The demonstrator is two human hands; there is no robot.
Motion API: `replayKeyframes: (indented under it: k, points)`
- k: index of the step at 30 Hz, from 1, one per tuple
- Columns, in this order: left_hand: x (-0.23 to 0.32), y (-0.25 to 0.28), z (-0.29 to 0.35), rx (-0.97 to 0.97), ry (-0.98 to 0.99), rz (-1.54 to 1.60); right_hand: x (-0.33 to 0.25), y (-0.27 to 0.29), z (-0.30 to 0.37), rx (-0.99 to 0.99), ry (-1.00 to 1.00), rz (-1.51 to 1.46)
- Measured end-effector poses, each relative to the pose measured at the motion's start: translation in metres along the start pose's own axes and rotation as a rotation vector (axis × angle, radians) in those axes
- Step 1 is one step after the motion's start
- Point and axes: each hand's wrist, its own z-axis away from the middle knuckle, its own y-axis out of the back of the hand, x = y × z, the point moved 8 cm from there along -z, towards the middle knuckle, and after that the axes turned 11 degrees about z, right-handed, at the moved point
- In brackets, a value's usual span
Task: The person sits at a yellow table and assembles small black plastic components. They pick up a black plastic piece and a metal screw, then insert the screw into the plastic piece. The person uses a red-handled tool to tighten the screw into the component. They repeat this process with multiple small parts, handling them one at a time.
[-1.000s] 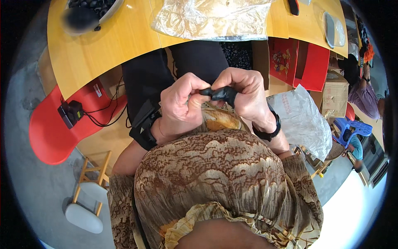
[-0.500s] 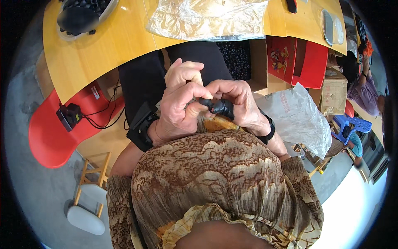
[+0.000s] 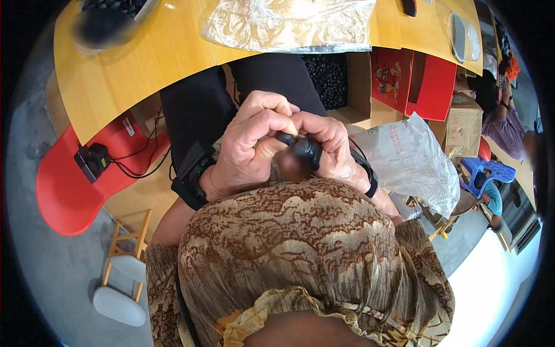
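Observation:
Both hands meet in front of my chest, fingertips together. My left hand (image 3: 245, 141) is closed, its thumb and forefinger pinching a small black rounded piece (image 3: 285, 138). My right hand (image 3: 332, 144) is closed too, its fingertips against that piece from the other side. A glossy black lump (image 3: 310, 151) sits at my right thumb; whether it is a covering on the thumb or a held part, I cannot tell. The spot just below the fingertips is blurred.
A yellow table (image 3: 156, 63) spans the far side, with a clear plastic bag (image 3: 289, 26) and a tub of black parts (image 3: 113, 8) on it. Below it stand a carton of small black pieces (image 3: 358, 87) and a red box (image 3: 430, 87). A red stool (image 3: 69, 191) is at left; another person (image 3: 506, 130) sits far right.
My left hand's raised fingers have curled down toward the right hand, and the two hands have drawn closer. The small black piece stays between the fingertips.

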Motion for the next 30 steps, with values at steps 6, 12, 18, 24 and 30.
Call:
replayKeyframes:
  k: [6,12,18,24,30]
  points:
    - [0.006,0.002,-0.002,-0.047,-0.057,-0.086,0.003,-0.003,0.0,-0.008,-0.046,-0.071]
    - [0.007,0.004,-0.002,-0.002,-0.073,-0.075,0.006,-0.007,-0.001,-0.031,-0.115,-0.177]
    - [-0.004,0.009,0.006,0.088,0.087,0.035,0.0,-0.001,-0.009,0.106,0.086,-0.126]
    - [-0.01,0.002,-0.002,0.005,0.106,-0.105,-0.006,0.005,-0.021,0.242,0.274,0.245]
    - [-0.036,0.0,-0.007,0.087,0.129,-0.235,-0.003,0.007,-0.032,0.315,0.354,0.534]
